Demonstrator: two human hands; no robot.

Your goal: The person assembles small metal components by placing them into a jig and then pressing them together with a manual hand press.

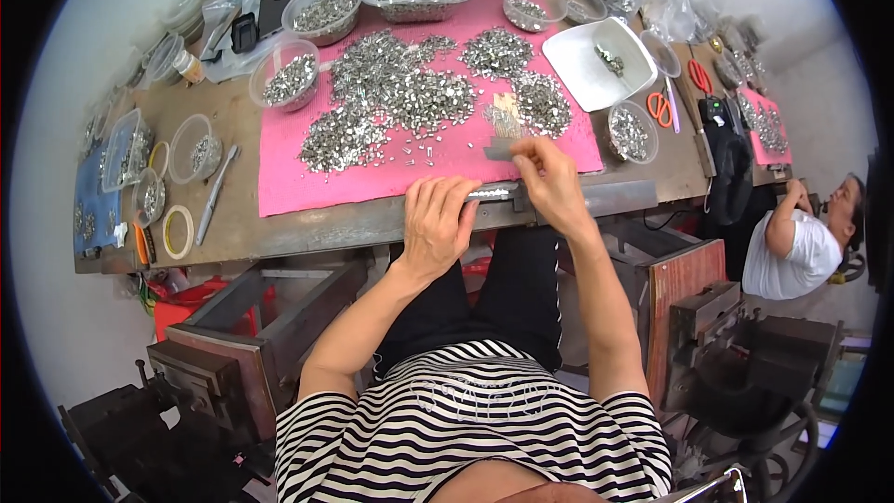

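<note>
Strip of small silvery metal pieces lay along the near edge of the worktop, between the two hands, its pieces too fine to count. The left hand had its fingers curled over the strip's left end; whether it gripped or merely pressed could not be told. The right hand had thumb and forefinger nearly together at one grey flat plate; what they pinched, if anything, was unclear.

Uneven pressure from the left hand could have tilted the strip and spilled its row into the lap below. A brush of the right wrist or fingers could have pushed the plate askew or scattered loose pieces over the edge.

On one pink mat sat roughly six heaps of metal pieces, some merging. Around them stood six round plastic bowls, one large rectangular tub and one white tray. Farther right were two pairs of orange-handled scissors and one co-worker.
</note>
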